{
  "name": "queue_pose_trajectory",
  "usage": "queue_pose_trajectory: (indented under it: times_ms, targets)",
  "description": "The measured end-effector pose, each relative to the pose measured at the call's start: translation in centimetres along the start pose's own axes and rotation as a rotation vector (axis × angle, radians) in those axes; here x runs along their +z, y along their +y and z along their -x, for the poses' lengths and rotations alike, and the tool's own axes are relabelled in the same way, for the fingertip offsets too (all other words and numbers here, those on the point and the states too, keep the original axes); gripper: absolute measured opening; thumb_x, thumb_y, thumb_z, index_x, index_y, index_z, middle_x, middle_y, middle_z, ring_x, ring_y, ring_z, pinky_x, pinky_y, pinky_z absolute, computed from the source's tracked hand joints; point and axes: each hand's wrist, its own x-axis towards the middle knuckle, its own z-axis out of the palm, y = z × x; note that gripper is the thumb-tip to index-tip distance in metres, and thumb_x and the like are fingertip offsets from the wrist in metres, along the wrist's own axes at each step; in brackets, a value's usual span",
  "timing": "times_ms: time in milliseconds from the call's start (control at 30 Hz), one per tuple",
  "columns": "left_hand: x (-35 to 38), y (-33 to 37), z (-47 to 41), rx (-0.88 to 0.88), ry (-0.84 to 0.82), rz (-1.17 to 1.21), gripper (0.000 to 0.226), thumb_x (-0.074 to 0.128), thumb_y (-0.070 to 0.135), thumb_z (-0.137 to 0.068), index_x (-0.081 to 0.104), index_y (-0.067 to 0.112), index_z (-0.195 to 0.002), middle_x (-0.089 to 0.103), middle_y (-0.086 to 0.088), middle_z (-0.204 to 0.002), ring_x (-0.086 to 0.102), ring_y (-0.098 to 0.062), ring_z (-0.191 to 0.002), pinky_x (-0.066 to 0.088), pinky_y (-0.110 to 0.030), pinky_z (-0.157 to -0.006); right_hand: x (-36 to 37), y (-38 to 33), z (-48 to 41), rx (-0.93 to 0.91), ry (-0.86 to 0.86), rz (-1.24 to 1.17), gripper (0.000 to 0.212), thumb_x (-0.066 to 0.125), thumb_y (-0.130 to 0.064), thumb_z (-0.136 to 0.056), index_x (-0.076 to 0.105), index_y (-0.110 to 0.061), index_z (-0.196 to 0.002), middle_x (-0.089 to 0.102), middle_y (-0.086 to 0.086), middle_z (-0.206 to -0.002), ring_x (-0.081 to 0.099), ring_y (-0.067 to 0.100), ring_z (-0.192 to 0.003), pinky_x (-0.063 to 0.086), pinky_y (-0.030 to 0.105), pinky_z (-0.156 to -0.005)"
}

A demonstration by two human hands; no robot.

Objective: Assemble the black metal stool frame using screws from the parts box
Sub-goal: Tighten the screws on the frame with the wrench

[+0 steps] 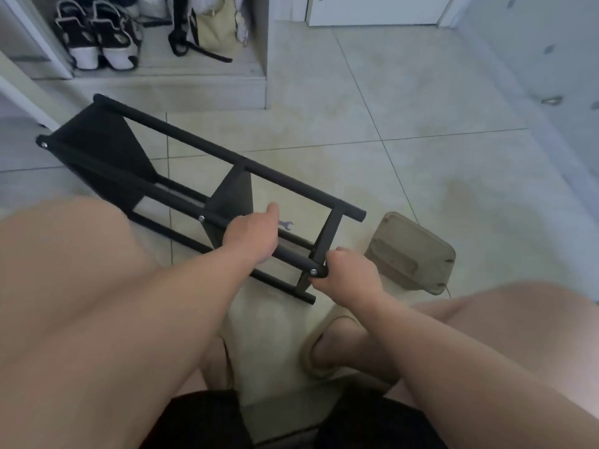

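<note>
Lying on the floor (421,157), the stool frame (227,153) stretches away leftward. The left hand (251,233) grips its middle rail; the right hand (343,270), nearer, clasps the corner at the screw (313,272).

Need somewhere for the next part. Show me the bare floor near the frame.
Bare tiles stretch beyond the stool frame toward the white door. Crowded nearby: left hand, right hand, the wrench inside the frame, the tan box.

Dim, flat, bluish indoor light; shadows faint, soft-edged. Whole view soft, slightly smeared. Floor (421,176) tile lines bow toward edges. Black frame (194,147) shows little detail. Legs (84,286) nearest camera blurred most.
</note>
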Motion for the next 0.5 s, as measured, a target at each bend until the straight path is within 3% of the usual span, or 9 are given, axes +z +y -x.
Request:
queue_pose_trajectory:
  times_ms: [200, 400, 500]
  targets:
    - [1.6, -0.4, 4.0, -0.028, -0.120, -0.006, 0.022, 0.038, 0.002, -0.091, 0.029, 0.017, -0.103, 0.047, -0.004, -0.078, 0.048, -0.024, -0.065, 0.031, -0.034, -0.053, 2.5, -1.3, 4.1, 0.039, -0.155, -0.088, 0.034, 0.069, -0.049, -0.084, 0.049, -0.025, -0.071, 0.050, -0.005, -0.081, 0.056, 0.021, -0.076, 0.044, 0.033, -0.060]
    - [2.4, 0.1, 6.2, -0.056, -0.155, 0.020, 0.018, 0.039, 0.003, -0.092, 0.030, 0.016, -0.102, 0.048, -0.006, -0.085, 0.045, -0.022, -0.065, 0.032, -0.035, -0.054, 1.1, -1.0, 5.8, 0.053, -0.266, -0.081, 0.042, 0.079, -0.052, -0.078, 0.049, -0.026, -0.063, 0.052, -0.007, -0.067, 0.046, 0.008, -0.059, 0.031, 0.027, -0.048]
    - [2.4, 0.0, 6.7, -0.073, -0.169, 0.040, 0.016, 0.039, 0.004, -0.093, 0.034, 0.015, -0.103, 0.050, -0.007, -0.090, 0.051, -0.029, -0.078, 0.039, -0.038, -0.063, 0.8, -1.3, 6.8, 0.092, -0.263, -0.088, 0.038, 0.078, -0.056, -0.078, 0.058, -0.023, -0.078, 0.060, -0.004, -0.079, 0.057, 0.018, -0.074, 0.043, 0.028, -0.056]
